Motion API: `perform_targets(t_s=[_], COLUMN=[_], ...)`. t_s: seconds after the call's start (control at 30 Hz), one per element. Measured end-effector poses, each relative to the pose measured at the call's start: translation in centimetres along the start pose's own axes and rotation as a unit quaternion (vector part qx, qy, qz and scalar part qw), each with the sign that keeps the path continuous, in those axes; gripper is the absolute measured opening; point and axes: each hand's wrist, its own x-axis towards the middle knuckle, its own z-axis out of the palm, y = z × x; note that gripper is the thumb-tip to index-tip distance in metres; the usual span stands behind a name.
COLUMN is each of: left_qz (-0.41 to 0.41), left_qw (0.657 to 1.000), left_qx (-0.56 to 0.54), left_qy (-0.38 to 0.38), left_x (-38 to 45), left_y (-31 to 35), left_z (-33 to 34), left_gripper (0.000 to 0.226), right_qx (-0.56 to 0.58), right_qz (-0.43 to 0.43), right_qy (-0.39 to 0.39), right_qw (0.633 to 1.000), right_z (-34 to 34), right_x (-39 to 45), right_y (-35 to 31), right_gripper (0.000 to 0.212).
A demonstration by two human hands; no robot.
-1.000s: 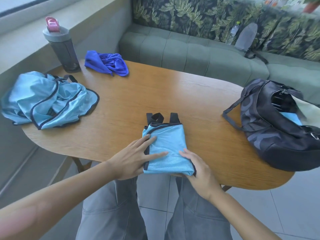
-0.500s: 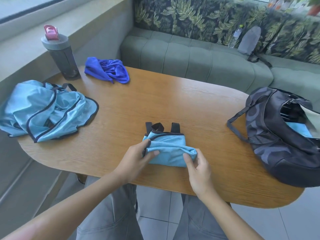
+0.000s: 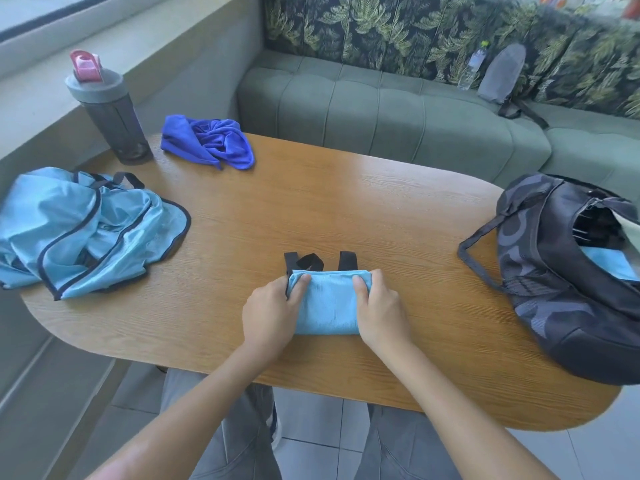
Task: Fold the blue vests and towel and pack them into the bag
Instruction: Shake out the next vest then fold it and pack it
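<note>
Vest (image 3: 327,303), folded small, lies on the table (image 3: 346,209) near its front edge, left hand (image 3: 273,308) and right hand (image 3: 379,306) gripping its two ends, fingers (image 3: 358,284) curled over the far fold, thumbs hidden.

Bag (image 3: 568,289) cut by right edge; fingertips buried behind folded vest (image 3: 327,303).

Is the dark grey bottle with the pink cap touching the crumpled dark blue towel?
Apart. In the head view, a strip of bare wooden table shows between the dark grey bottle with the pink cap and the crumpled dark blue towel.
</note>
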Motion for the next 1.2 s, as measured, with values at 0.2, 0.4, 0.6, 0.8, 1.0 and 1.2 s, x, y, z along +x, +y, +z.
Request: perform_targets(t_s=[0.2, 0.4, 0.6, 0.8, 1.0, 1.2], left_qz=[-0.042, 0.164, 0.531, 0.464, 0.435, 0.511], left_qw=[0.995, 0.962, 0.823, 0.850, 0.857, 0.843], left_qx=[0.087, 0.182, 0.204, 0.154, 0.209, 0.169], left_qy=[0.009, 0.122, 0.002, -0.197, -0.180, 0.005], left_x=[0.8, 1.2, 4.1, 6.1, 6.3, 1.0], left_y=[1.7, 0.6, -0.2, -1.7, -1.1, 0.4], left_z=[-0.2, 0.6, 0.4, 0.8, 0.7, -1.6], left_gripper=[0.068, 0.028, 0.043, 0.063, 0.061, 0.033], right_qx=[-0.044, -0.230, -0.247, -0.201, -0.181, -0.132], right_qz=[0.033, 0.016, -0.064, -0.046, -0.053, -0.028], right_qy=[0.006, 0.000, 0.062, -0.076, -0.056, 0.046], right_qw=[0.998, 0.973, 0.965, 0.975, 0.980, 0.990], right_z=[-0.1, -0.5, 0.2, 0.5, 0.6, -0.7], right_x=[0.7, 1.3, 2.6, 3.7, 3.6, 2.6], right_y=[-0.6, -1.4, 0.1, 1.7, 1.9, 2.6], right_gripper=[0.042, 0.043, 0.038, 0.065, 0.067, 0.067])
